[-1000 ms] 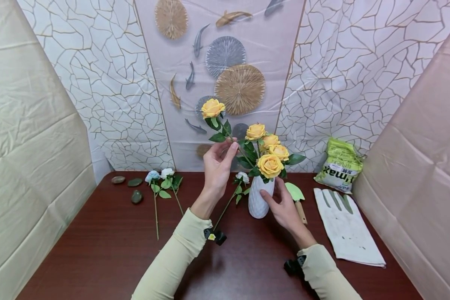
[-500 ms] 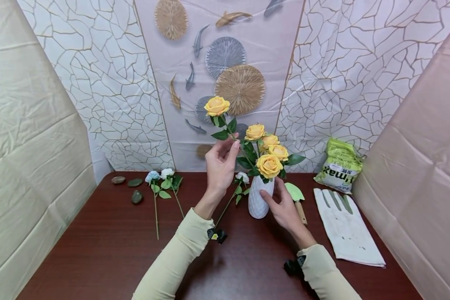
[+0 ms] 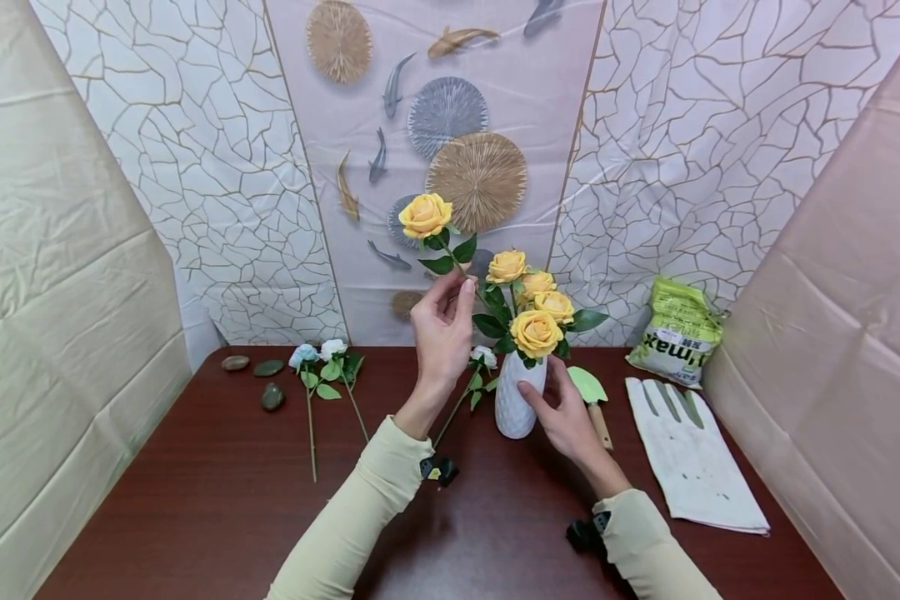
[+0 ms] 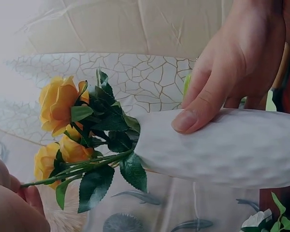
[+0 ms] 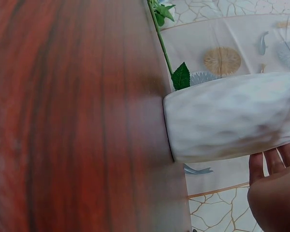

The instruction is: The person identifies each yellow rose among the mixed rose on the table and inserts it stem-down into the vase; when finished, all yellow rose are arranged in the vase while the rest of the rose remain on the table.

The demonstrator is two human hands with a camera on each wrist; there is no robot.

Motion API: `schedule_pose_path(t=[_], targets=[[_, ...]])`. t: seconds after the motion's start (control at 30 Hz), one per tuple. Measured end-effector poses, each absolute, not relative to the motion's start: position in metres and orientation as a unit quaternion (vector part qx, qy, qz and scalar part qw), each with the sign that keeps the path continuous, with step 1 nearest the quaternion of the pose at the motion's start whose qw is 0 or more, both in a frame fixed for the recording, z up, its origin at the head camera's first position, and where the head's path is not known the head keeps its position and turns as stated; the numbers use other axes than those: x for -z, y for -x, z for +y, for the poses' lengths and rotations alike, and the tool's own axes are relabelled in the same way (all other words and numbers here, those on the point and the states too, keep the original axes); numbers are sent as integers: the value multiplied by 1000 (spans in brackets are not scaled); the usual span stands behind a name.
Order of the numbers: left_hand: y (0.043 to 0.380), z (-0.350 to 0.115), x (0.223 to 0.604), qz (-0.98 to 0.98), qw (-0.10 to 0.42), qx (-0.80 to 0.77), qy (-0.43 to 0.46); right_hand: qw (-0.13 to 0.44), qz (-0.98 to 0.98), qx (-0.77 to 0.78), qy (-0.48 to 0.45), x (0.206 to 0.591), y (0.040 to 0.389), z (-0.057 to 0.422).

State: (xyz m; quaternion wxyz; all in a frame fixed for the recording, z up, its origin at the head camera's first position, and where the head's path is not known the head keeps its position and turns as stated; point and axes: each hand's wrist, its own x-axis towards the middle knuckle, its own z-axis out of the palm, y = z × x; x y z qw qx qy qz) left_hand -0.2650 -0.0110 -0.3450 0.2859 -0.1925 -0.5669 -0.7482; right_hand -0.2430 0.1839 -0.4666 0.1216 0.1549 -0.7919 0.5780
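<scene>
My left hand [image 3: 441, 337] pinches the green stem of a yellow rose [image 3: 426, 216] between thumb and fingertips. Its bloom leans up to the left, and the stem slants down toward the mouth of a white textured vase [image 3: 516, 404]. Several other yellow roses [image 3: 537, 333] stand in that vase with dark green leaves. In the left wrist view the stem runs among the leaves at the vase mouth [image 4: 137, 133]. My right hand [image 3: 570, 423] grips the vase from the right, thumb on the near side. The vase stands upright on the table, its base visible in the right wrist view [image 5: 222, 121].
Blue [image 3: 304, 357] and white [image 3: 333, 347] flowers lie left on the brown table [image 3: 195, 517]; another white flower [image 3: 484, 357] lies behind my left wrist. Dark stones [image 3: 273, 397] sit far left. Right of the vase are a green trowel [image 3: 588, 385], white gloves [image 3: 697, 458] and a green bag [image 3: 677, 333].
The held rose's bloom swung slightly right, then back left, as my left hand shifted a little to the right. My right hand stays on the vase, which has not moved on the table.
</scene>
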Motion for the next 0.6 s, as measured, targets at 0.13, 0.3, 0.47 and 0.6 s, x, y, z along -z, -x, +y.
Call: schedule_pose_path(t=[0.13, 0.3, 0.47, 0.6], targets=[[274, -7, 357, -600, 302, 718, 183, 125, -789, -580, -157, 467, 243, 184], [275, -2, 367, -629, 295, 696, 183, 129, -787, -582, -162, 468, 244, 184], [275, 0, 378, -642, 276, 692, 180, 130, -788, -579, -161, 467, 244, 183], [271, 3, 387, -649, 261, 694, 170, 129, -784, -585, -163, 468, 244, 183]])
